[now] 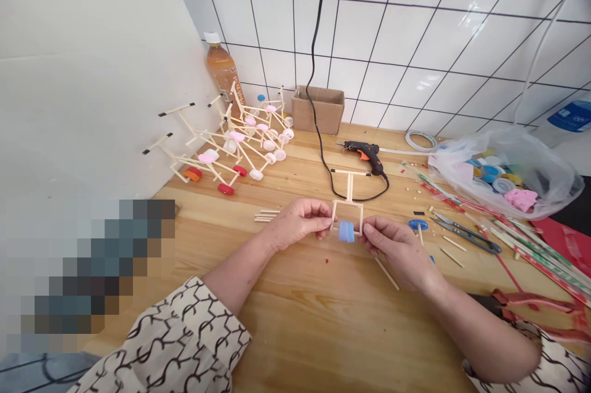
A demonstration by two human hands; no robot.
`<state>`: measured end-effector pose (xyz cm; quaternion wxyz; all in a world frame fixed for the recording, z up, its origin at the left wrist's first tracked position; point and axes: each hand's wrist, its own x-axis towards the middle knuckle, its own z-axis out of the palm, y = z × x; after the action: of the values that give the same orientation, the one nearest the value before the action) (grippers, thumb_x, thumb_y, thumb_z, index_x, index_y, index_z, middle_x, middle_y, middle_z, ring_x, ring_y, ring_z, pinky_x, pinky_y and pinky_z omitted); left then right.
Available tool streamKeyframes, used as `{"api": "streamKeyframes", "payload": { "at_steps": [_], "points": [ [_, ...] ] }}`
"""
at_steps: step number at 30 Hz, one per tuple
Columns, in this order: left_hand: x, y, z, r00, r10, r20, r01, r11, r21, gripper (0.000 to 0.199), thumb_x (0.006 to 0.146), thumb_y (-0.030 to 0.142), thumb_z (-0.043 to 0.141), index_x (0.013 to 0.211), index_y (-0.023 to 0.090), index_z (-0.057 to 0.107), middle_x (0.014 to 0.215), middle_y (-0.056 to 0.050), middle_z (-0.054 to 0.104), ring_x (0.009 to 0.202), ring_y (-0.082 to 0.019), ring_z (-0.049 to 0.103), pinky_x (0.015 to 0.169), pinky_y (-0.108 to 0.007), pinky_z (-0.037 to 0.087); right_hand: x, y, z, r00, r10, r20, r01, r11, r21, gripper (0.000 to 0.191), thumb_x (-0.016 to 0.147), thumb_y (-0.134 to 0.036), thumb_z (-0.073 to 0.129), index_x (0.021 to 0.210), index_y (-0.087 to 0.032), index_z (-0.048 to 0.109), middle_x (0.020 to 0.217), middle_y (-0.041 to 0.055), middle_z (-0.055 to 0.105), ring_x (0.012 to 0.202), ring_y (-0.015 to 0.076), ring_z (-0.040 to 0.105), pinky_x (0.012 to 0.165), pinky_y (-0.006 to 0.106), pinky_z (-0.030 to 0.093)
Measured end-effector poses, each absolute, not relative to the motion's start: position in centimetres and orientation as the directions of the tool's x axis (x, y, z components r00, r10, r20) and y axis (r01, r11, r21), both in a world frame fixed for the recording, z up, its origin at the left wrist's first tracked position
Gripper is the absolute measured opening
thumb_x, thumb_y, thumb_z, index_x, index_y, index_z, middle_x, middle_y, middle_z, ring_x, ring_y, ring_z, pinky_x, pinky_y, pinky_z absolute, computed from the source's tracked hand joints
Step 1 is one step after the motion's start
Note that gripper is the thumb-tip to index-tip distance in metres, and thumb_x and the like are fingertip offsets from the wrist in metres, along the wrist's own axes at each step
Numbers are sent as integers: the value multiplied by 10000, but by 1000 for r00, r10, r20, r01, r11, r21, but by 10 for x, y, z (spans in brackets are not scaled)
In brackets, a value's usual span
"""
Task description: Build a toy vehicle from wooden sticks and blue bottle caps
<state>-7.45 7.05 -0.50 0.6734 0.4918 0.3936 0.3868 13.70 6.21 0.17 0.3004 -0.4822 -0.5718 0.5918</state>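
Head view, stick frame [348,202] btwn L grip [301,225] & R grip [401,250], both pinching opp. sides

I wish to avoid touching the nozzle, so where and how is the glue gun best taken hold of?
Probably grip the glue gun by its black handle, coming from the near right with the right hand once it is free: the handle slants that way, while the nozzle points left.

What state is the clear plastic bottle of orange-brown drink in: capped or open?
Capped: a white cap covers the neck of the bottle. How tightly, I cannot tell.
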Motion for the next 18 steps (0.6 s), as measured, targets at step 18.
{"api": "streamKeyframes", "payload": {
  "at_steps": [18],
  "points": [
    [-73, 70, -6, 372, 889, -266, -93, 320, 943, 242, 654, 248, 701, 825, 100, 618, 619, 12, 575, 510, -63, 504, 493, -192, 408, 134, 69, 9, -380, 885, -270, 498, -51, -866, 287, 808, -414, 481, 666, -174, 551, 567, -48, 432, 517, 98, 355, 506, 245, 286]
  ]
}}
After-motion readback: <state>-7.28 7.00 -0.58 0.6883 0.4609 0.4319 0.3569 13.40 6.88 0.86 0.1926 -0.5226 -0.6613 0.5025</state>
